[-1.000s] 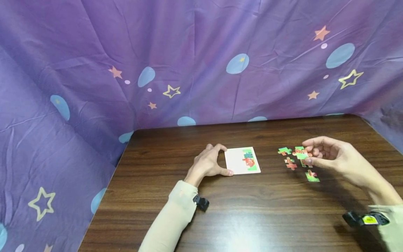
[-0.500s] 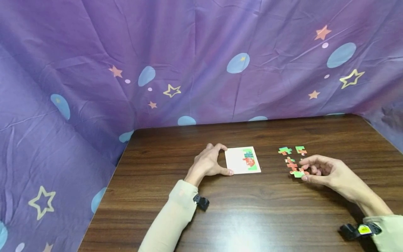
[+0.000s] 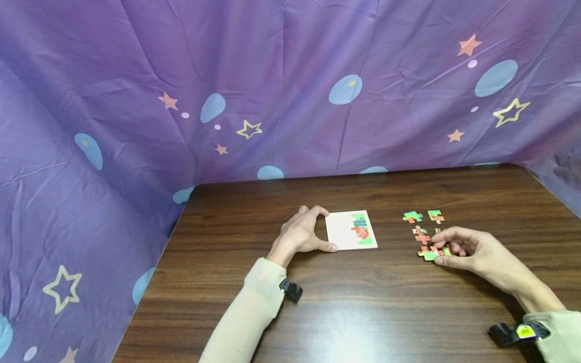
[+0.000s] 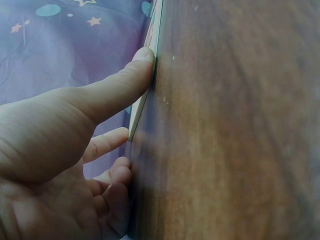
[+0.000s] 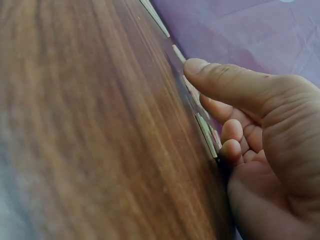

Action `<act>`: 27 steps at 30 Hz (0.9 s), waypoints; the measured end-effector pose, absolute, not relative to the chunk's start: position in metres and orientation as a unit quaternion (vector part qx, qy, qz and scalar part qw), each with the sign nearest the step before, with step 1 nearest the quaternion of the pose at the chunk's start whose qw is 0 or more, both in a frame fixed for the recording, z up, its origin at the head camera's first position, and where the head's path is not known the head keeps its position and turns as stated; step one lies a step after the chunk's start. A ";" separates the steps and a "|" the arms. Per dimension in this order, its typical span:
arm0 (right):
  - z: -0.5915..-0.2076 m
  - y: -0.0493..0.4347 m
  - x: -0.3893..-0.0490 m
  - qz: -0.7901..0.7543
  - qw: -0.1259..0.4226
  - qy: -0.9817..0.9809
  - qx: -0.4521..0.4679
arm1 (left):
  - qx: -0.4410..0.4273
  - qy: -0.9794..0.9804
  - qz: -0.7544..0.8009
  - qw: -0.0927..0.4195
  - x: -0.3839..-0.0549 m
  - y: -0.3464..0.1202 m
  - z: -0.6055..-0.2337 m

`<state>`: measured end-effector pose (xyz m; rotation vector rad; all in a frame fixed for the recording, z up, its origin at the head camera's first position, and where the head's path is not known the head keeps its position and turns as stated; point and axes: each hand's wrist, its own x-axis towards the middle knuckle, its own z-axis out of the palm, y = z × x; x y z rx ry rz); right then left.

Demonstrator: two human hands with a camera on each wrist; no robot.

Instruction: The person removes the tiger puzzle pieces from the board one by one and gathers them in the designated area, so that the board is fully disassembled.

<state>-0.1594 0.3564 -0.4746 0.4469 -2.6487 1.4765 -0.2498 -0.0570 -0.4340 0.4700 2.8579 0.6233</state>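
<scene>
A square white puzzle board (image 3: pixel 339 232) lies on the table with joined green, blue and red pieces along its right side. My left hand (image 3: pixel 299 233) holds the board by its left corners, index finger at the far one and thumb at the near one. To the right, my right hand (image 3: pixel 474 252) pinches a green and red puzzle piece (image 3: pixel 428 255) at the near end of the loose pieces. In the right wrist view the thumb (image 5: pixel 220 80) covers part of that piece. The fingers partly hide other pieces behind it.
Loose puzzle pieces lie beyond the right hand: a green and red one (image 3: pixel 412 217), a corner-like one (image 3: pixel 436 216) and a mostly red one (image 3: pixel 421 235). The brown wooden table (image 3: pixel 363 312) meets a purple patterned cloth (image 3: pixel 281 101) at the back and left.
My right hand has carried the puzzle piece from above the far loose pieces toward the near side and slightly left, then lower. The left hand and board have stayed put.
</scene>
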 end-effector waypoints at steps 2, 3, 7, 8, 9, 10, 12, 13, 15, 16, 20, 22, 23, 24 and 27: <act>-0.476 0.357 -0.160 0.475 0.039 -0.865 0.155 | 0.157 0.961 0.209 0.091 -0.250 -0.057 -0.434; -0.476 0.357 -0.160 0.473 0.040 -0.866 0.159 | 0.157 0.961 0.209 0.091 -0.250 -0.057 -0.434; -0.477 0.358 -0.161 0.466 0.043 -0.867 0.171 | 0.156 0.961 0.210 0.093 -0.250 -0.057 -0.434; -0.477 0.358 -0.161 0.465 0.044 -0.867 0.173 | 0.156 0.961 0.211 0.094 -0.250 -0.057 -0.434; -0.477 0.357 -0.161 0.464 0.046 -0.867 0.175 | 0.155 0.960 0.211 0.094 -0.250 -0.057 -0.434; -0.477 0.357 -0.160 0.462 0.047 -0.867 0.178 | 0.155 0.960 0.211 0.095 -0.250 -0.057 -0.434; -0.476 0.357 -0.161 0.460 0.050 -0.867 0.182 | 0.155 0.960 0.212 0.094 -0.249 -0.057 -0.434; -0.477 0.357 -0.160 0.460 0.051 -0.867 0.184 | 0.156 0.960 0.212 0.094 -0.249 -0.057 -0.434; -0.477 0.356 -0.161 0.458 0.053 -0.867 0.187 | 0.156 0.960 0.211 0.094 -0.249 -0.057 -0.434; -0.477 0.356 -0.161 0.456 0.054 -0.868 0.188 | 0.156 0.960 0.211 0.093 -0.249 -0.057 -0.434; -0.478 0.357 -0.161 0.449 0.057 -0.871 0.191 | 0.156 0.961 0.210 0.093 -0.249 -0.057 -0.434; -0.478 0.357 -0.161 0.447 0.058 -0.872 0.192 | 0.156 0.961 0.209 0.094 -0.249 -0.057 -0.434; -0.478 0.357 -0.161 0.448 0.058 -0.871 0.192 | 0.156 0.961 0.209 0.094 -0.249 -0.057 -0.434; -0.478 0.357 -0.161 0.449 0.057 -0.871 0.191 | 0.156 0.961 0.209 0.094 -0.249 -0.057 -0.434; -0.478 0.357 -0.161 0.450 0.057 -0.871 0.190 | 0.156 0.961 0.209 0.095 -0.249 -0.057 -0.434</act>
